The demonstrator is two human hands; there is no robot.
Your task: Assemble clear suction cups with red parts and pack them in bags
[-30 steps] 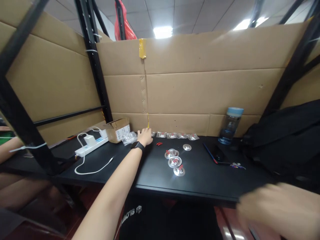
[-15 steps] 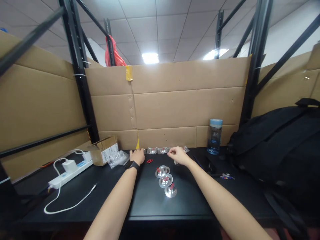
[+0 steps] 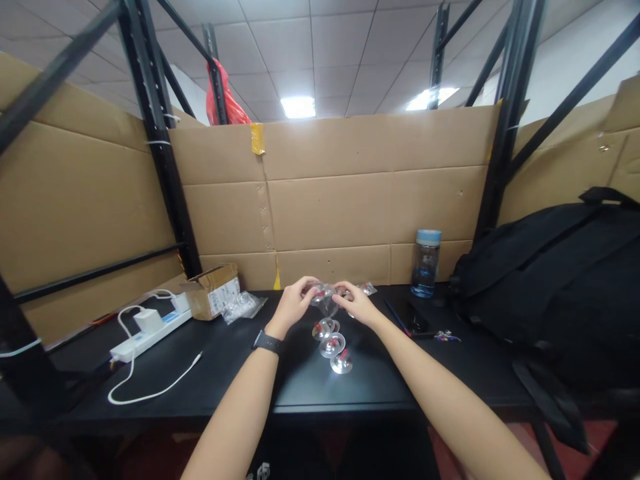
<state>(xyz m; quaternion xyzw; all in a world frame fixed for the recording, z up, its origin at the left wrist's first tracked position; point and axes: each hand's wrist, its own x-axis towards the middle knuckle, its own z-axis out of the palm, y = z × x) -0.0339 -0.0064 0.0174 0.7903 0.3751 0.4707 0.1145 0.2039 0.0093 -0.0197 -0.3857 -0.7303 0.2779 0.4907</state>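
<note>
Holding a small clear bag above the desk, both hands pinch it: left hand, right hand. Opening it likely comes next, needing a firm pull apart.

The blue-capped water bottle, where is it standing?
In the head view the water bottle stands upright at the back of the black table, against the cardboard wall, right of both hands and just left of the black backpack.

Bright ceiling panels, warped edges.
</note>
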